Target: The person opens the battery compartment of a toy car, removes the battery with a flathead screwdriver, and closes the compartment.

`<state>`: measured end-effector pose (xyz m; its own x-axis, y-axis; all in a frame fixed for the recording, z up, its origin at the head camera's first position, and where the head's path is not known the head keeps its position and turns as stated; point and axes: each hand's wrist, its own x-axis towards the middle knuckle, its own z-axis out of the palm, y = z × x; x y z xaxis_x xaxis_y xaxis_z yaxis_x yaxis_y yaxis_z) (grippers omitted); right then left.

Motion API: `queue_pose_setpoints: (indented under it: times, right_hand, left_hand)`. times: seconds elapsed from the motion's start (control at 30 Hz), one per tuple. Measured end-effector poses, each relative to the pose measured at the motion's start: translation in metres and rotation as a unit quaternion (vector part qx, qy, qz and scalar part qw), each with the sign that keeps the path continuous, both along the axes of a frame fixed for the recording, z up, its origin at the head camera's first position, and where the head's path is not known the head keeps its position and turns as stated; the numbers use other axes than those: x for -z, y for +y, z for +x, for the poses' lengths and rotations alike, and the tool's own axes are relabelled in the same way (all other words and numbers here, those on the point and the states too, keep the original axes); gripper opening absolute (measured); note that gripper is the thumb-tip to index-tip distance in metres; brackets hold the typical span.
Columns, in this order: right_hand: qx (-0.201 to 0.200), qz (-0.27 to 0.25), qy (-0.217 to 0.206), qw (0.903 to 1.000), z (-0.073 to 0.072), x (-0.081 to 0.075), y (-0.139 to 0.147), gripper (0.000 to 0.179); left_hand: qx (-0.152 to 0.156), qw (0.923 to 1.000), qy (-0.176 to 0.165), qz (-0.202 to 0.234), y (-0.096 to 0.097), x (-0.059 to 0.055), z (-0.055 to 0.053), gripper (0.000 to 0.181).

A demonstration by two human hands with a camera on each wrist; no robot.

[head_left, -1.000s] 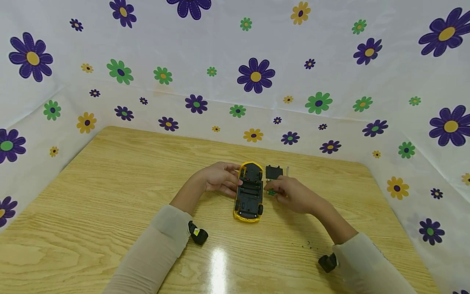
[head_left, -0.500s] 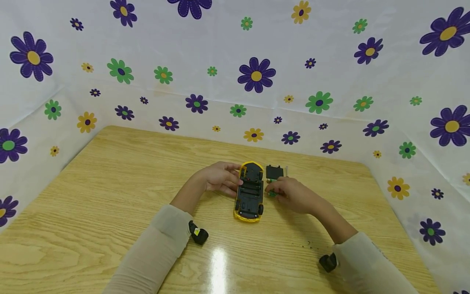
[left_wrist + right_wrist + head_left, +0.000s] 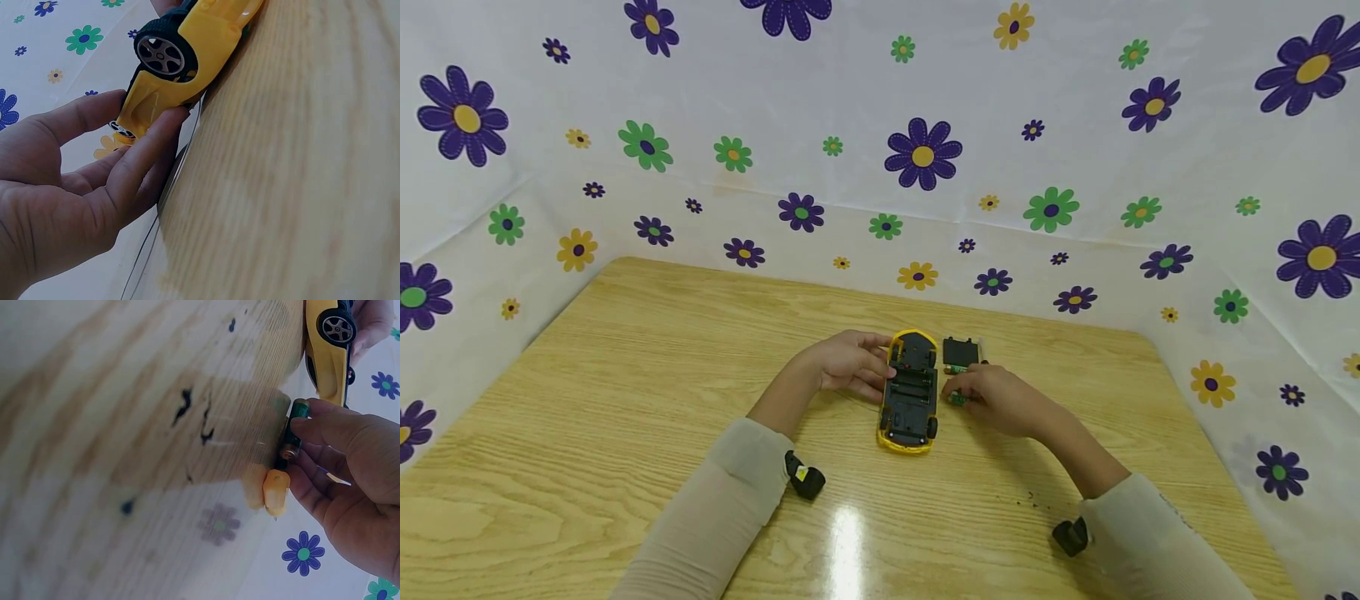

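Note:
A yellow toy car [image 3: 907, 433] lies upside down on the table, its black underside facing up and its battery compartment uncovered. My left hand [image 3: 852, 364] grips its left side; in the left wrist view, thumb and fingers hold the yellow body [image 3: 153, 103] beside a wheel. Just right of the car, my right hand [image 3: 992, 396] pinches a green battery [image 3: 297, 425] between thumb and fingers, low over the table. Another green battery [image 3: 955, 369] lies behind those fingers. Beyond it is the flat black battery cover [image 3: 960, 351].
A thin light rod [image 3: 982, 348] stands out beside the cover. An orange rounded piece [image 3: 276, 492] shows near the right fingers. Small dark bits [image 3: 1032, 501] are scattered on the wooden table [image 3: 625, 417]. Flower-printed white cloth [image 3: 775, 167] rises around the table.
My right hand has shifted slightly toward me, and more of the battery behind its fingers shows. The thin rod has moved slightly left. My left hand and the car stay put.

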<state>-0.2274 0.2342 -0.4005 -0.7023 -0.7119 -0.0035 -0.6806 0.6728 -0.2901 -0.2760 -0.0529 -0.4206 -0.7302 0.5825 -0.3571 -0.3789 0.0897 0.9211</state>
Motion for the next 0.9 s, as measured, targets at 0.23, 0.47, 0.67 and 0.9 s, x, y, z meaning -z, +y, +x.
queue_pose_setpoints:
  times: [0.23, 0.47, 0.67, 0.9]
  right_hand:
    - [-0.002, 0.007, 0.004, 1.0000, 0.0012, 0.0010, 0.0007, 0.029]
    - [-0.004, 0.000, 0.001, 1.0000, 0.0008, 0.0007, 0.0016, 0.028]
    - [0.005, -0.002, -0.008, 1.0000, -0.0001, 0.0002, 0.0022, 0.028]
    - [0.002, -0.025, 0.003, 0.9997, -0.0001, -0.0028, 0.0019, 0.027]
  left_hand:
    - [0.001, 1.0000, 0.000, -0.001, 0.0000, -0.0002, 0.0005, 0.079]
    - [0.004, 1.0000, 0.003, 0.002, 0.0011, -0.0002, 0.0005, 0.077]
    - [0.005, 1.0000, 0.004, 0.003, 0.0012, -0.0003, 0.0010, 0.076]
    - [0.002, 1.0000, 0.004, 0.003, 0.0011, -0.0016, 0.0010, 0.076]
